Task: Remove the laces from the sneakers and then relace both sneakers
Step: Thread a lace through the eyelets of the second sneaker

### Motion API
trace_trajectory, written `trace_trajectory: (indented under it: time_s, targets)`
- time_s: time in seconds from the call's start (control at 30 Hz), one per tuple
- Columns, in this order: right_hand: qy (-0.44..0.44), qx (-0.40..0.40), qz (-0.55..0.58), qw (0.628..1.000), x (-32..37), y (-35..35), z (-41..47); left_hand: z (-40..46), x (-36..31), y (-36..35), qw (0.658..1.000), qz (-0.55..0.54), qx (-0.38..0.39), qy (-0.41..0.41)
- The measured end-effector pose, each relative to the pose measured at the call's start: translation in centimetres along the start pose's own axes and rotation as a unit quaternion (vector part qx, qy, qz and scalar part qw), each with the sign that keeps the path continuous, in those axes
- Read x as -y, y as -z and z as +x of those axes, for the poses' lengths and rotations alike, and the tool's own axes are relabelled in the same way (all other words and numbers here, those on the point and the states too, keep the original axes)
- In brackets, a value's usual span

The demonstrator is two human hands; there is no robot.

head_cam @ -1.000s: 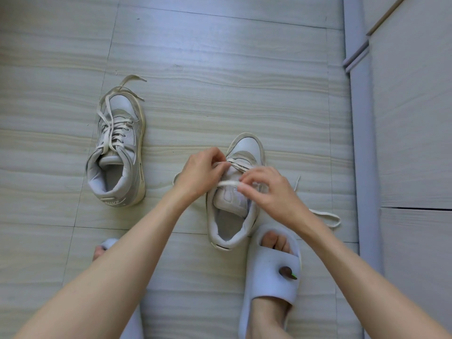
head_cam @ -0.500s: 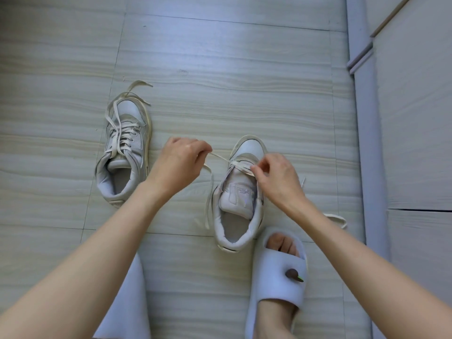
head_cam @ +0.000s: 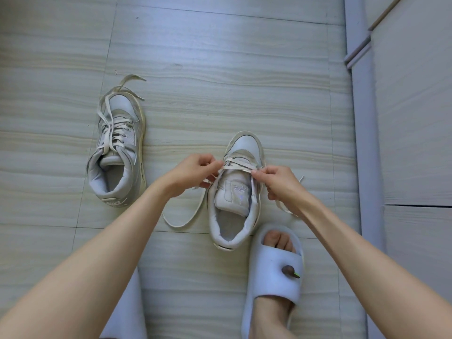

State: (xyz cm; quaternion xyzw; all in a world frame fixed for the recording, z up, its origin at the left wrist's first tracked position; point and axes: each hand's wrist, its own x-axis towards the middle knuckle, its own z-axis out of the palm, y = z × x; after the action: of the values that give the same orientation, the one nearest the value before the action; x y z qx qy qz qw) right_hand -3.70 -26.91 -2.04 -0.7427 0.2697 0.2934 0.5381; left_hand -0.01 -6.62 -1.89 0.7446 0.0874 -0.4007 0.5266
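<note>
Since half a second earlier, the left hand (head_cam: 193, 174) had come back in from its outward pull and closed up to the right sneaker (head_cam: 238, 189), so both hands again met over the lowest lace rows. Its grip pinched the lace (head_cam: 237, 166) at the shoe's left edge, while the right hand (head_cam: 278, 184) pinched the same lace at the right edge, fingers curled around it. A flat span of lace ran taut between the two hands across the tongue, and only the rows near the toe looked threaded. One slack tail looped over the floor (head_cam: 220, 69) to the left of the shoe; the other trailed out behind the right wrist. The right sneaker stood upright on the floor just ahead of a slippered foot (head_cam: 274, 270), and the left sneaker (head_cam: 117, 152) lay well apart to the left, laced, with its ends loose.

To do this step well, the person probably needed to keep the flat lace untwisted, draw both tails to even length before moving up, and feed each tip cleanly through the next eyelet without dragging the shoe sideways.
</note>
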Motion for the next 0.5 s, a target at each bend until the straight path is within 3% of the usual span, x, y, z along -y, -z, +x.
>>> trace_trajectory:
  time_s: [0.13,0.3,0.5]
  targets:
    - [-0.055,0.076,0.130,0.987,-0.2,-0.3,-0.6,-1.5,2.4,-0.1,0.992,-0.122,-0.030,0.020]
    - [-0.069,0.082,0.168,0.980,-1.0,-0.3,-0.8,-3.3,4.2,-1.4,0.963,-0.261,-0.061,0.030]
    - [-0.092,0.100,0.128,0.982,-2.0,0.2,-0.9,-4.1,4.3,-1.7,0.987,-0.148,-0.065,0.004]
